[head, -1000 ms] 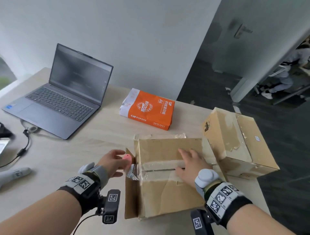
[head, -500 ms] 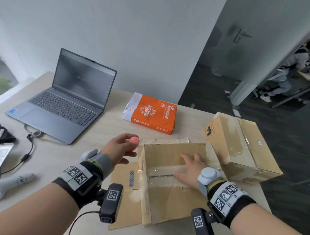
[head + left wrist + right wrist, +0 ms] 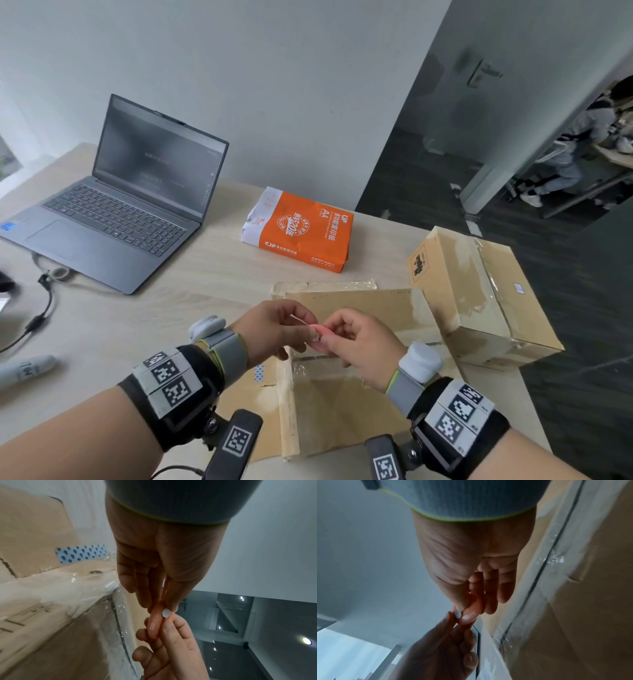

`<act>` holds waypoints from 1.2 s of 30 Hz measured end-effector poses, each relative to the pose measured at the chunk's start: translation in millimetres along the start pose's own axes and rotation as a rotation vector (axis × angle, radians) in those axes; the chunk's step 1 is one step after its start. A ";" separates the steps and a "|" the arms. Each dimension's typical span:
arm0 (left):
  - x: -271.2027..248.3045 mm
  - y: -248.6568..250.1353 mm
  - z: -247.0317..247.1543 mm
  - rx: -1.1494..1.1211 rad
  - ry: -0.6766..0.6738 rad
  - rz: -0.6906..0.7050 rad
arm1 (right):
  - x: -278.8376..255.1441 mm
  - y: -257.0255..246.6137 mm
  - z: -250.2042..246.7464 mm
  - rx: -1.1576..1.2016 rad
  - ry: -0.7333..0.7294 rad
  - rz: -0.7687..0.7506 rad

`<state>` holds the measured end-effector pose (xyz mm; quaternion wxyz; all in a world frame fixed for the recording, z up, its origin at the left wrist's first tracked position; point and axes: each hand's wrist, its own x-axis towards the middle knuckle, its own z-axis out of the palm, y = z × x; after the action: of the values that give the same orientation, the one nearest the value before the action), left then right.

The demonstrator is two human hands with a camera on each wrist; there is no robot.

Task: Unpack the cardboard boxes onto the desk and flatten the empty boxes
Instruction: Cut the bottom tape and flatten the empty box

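My left hand [image 3: 308,327] and right hand [image 3: 334,335] meet above the desk, and both pinch a small pink cutter [image 3: 321,338] between thumb and fingers. In the left wrist view the cutter [image 3: 155,620] runs from my left fingertips into my right fingers [image 3: 171,649]. The right wrist view shows the cutter [image 3: 474,607] at my right thumb. Below the hands lies a brown cardboard box [image 3: 342,418] with clear tape and one flap spread out to the left. A second cardboard box [image 3: 479,291], taped closed, stands at the desk's right edge.
An orange ream of A4 paper [image 3: 301,233] lies behind the boxes. An open laptop [image 3: 120,212] with a cable [image 3: 44,308] sits at the back left. A white device [image 3: 27,368] lies at the left edge. The desk [image 3: 205,274] ends just right of the second box.
My right hand has lifted off the box top and joined my left hand on the pink cutter. The box's left flap now lies folded out flat on the desk.
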<state>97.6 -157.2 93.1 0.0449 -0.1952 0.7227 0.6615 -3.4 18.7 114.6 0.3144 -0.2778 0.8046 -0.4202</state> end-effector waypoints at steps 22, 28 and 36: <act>-6.1 -74.3 -1.4 -0.073 0.135 -0.357 | 7.2 17.7 15.6 -0.504 -0.107 -0.083; -5.9 -80.5 2.4 -0.243 0.115 -0.386 | 10.5 14.7 19.4 -0.627 -0.181 -0.130; -7.6 -75.0 -3.8 -0.440 0.094 -0.411 | 12.1 9.2 21.1 -0.705 -0.237 -0.156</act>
<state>131.0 -162.9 25.6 0.1008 -0.3729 0.5086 0.7695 2.7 4.1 93.9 0.2577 -0.4761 0.8341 -0.1054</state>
